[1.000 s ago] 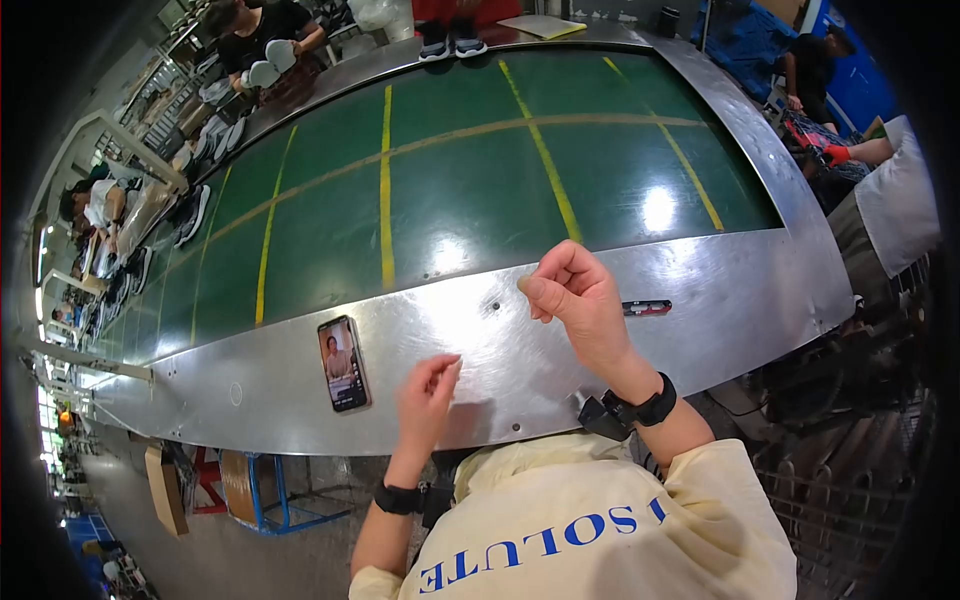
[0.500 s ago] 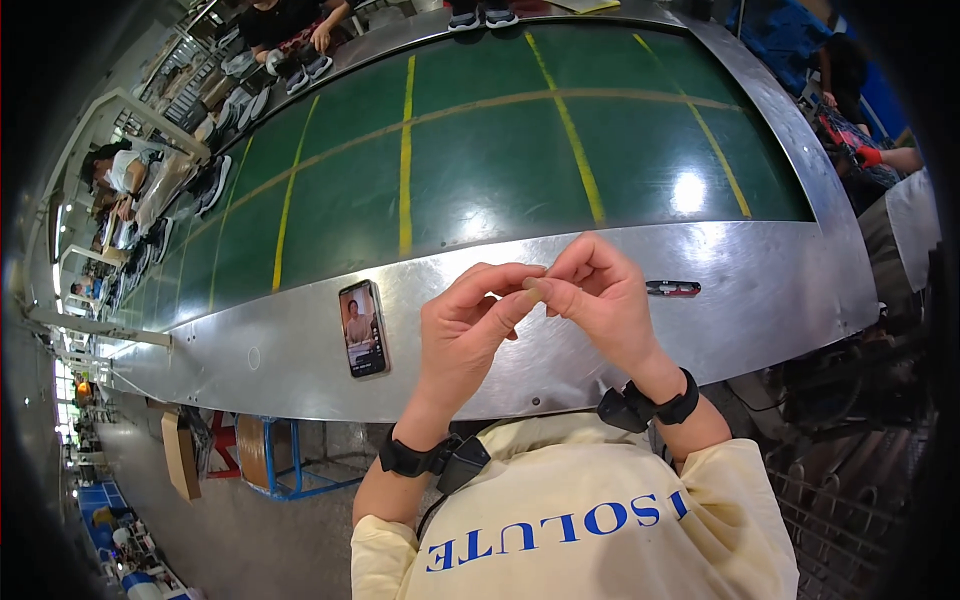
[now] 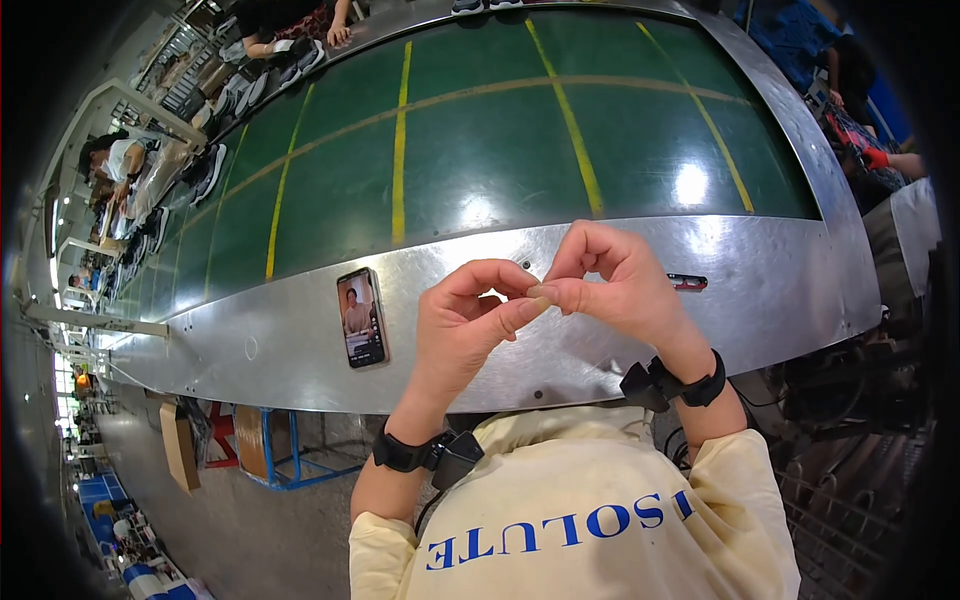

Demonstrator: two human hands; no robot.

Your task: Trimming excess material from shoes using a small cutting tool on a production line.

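Over the bare metal edge of the bench [image 3: 290,330], my left hand [image 3: 462,320] and my right hand [image 3: 615,282] meet at the fingertips. Each one is closed in a pinch of thumb and forefinger, the tips touching. Whatever lies between them, if anything, is too small or hidden to make out. To the left of my left hand lies a phone [image 3: 361,318], its screen lit with a picture of a person. Partly behind my right hand rests a small black and red tool [image 3: 687,282], perhaps a cutter.
A green conveyor belt [image 3: 480,140] with yellow lines runs beyond the metal edge. Shoes [image 3: 205,172] stand along its far left side, where co-workers sit. At far right a person's red-gloved hand [image 3: 876,158] shows. A blue-framed stool [image 3: 290,450] stands below left.
My pinched fingertips stay together, while my right hand has shifted slightly up and right, covering more of the small tool. The co-worker's hands at the far side have moved.
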